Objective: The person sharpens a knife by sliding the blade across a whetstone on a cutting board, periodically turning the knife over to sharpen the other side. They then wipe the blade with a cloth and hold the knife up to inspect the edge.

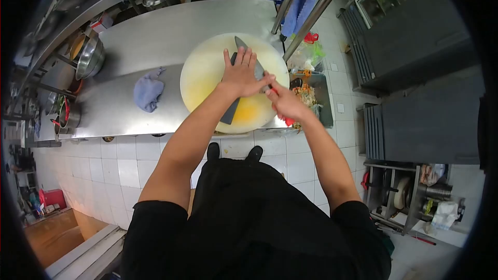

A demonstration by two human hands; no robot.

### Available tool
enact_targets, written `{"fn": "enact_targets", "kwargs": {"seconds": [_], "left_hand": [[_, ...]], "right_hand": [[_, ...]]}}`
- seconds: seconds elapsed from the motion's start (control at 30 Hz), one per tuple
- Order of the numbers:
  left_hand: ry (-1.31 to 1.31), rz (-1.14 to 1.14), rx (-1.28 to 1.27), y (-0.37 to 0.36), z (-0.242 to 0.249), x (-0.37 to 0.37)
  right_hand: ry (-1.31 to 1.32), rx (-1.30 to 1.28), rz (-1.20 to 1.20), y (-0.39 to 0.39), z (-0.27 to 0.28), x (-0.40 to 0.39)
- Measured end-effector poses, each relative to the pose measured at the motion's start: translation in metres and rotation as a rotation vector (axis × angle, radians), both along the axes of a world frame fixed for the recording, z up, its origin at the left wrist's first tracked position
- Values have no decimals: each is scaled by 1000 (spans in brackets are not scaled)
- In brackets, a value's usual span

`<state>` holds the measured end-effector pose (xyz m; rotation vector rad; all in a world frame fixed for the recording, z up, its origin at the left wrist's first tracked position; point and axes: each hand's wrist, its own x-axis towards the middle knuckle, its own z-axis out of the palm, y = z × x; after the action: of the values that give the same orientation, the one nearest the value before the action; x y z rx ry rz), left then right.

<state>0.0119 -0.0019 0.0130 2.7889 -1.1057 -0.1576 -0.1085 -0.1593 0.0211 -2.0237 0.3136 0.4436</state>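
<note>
A round white cutting board (202, 67) with yellow stains lies on the steel counter. Across it runs a long dark grey flat bar (230, 112), which looks like a sharpening stone. A knife (241, 44) rests over the bar at a slant, its tip pointing to the far side. My left hand (241, 75) lies flat over the blade with fingers spread, hiding the middle of bar and blade. My right hand (288, 102) is closed around the knife's handle, of which red parts show. The thumb of my left hand reaches close to the right hand's fingers.
A crumpled blue cloth (149, 91) lies left of the board on the steel counter (171, 26). Metal bowls (91, 58) stand at the left. A bin of food scraps (324, 101) sits right of the counter, below a hanging blue cloth (303, 8). Dark cabinets (430, 119) stand farther right.
</note>
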Motion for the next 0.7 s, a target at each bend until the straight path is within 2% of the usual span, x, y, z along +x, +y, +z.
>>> {"fn": "enact_targets", "kwargs": {"seconds": [0.03, 0.13, 0.17, 0.23, 0.3, 0.37, 0.43, 0.47, 0.53, 0.6, 0.63, 0.67, 0.7], "left_hand": [[15, -11, 37, 7, -1, -8], [-101, -136, -154, 65, -26, -92], [-68, -145, -192, 82, -21, -127], [51, -116, -144, 98, -14, -164], [-18, -103, -162, 84, -18, -137], [-122, -47, -117, 51, -30, -69], [6, 76, -37, 13, -9, -2], [-4, 82, -48, 5, -2, 19], [85, 93, 69, -2, 9, 48], [54, 55, 20, 15, 0, 29], [-31, 21, 8, 30, -9, 6], [-113, -15, 0, 49, -20, -24], [-125, -42, -75, 70, -30, -55]], "right_hand": [[44, 35, -32, 9, -2, -12], [226, -27, 169, 21, 26, -84], [102, 39, 241, 20, 14, -111], [201, 30, 309, 24, 29, -133], [242, -57, 289, 18, 39, -103], [274, -187, 200, 13, 49, -46], [-481, -249, 149, -11, -62, 15], [-492, -258, 157, -6, -50, 28], [-65, -114, -55, 14, -17, 49], [-104, -148, -10, 24, -15, 29], [-387, -119, 57, 21, -54, 12], [-457, -88, 116, 23, -75, -16], [-193, 56, 111, 38, -20, -50]]}}
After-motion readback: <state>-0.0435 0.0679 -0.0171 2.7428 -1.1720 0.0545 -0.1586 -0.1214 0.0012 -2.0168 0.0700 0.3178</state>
